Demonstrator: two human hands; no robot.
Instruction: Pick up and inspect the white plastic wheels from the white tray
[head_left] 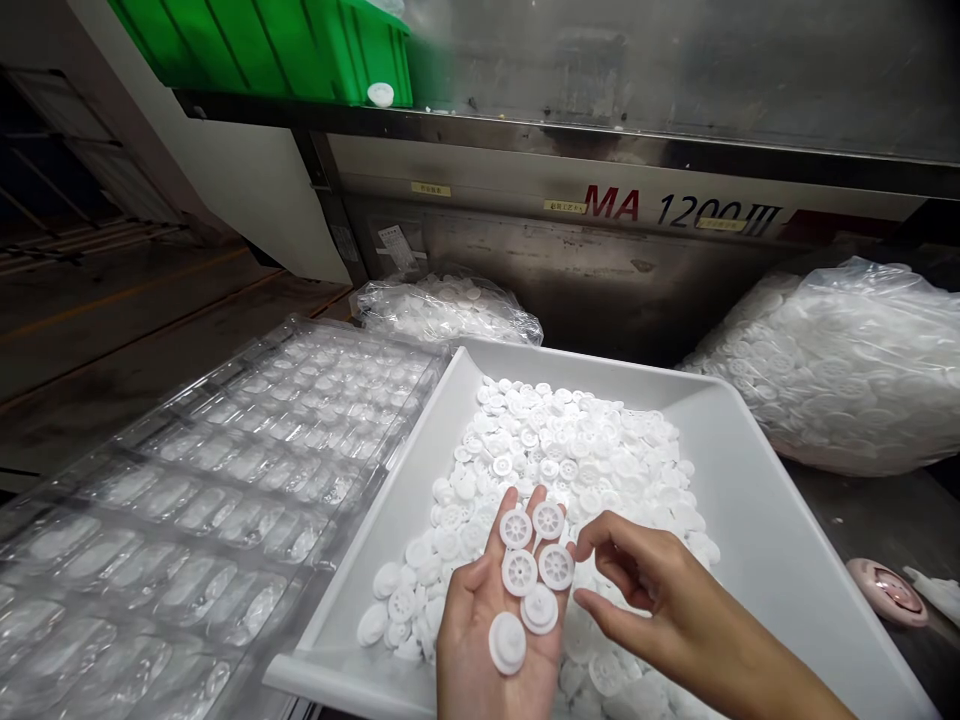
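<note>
My left hand point(499, 610) is palm up over the white tray point(780, 520), its fingers stretched out. Several small white plastic spoked wheels point(519, 573) lie on its palm and fingers. Some show their spokes, while two near the base of the palm show a stepped hub. Just to the right, my right hand point(637, 570) is bent with thumb and index finger apart. Its index fingertip is close to one wheel point(556, 567); whether they touch I cannot tell. Nothing shows between its fingers. Beneath both hands, a heap of similar white wheels point(555, 430) covers the tray's floor.
Clear plastic blister trays point(247, 500) with rows of pockets lie left. Bags of white parts stand behind point(450, 308) and at right point(847, 370). A green bin point(300, 50) sits on the machine ledge point(525, 135). A pink oval object point(887, 592) lies right.
</note>
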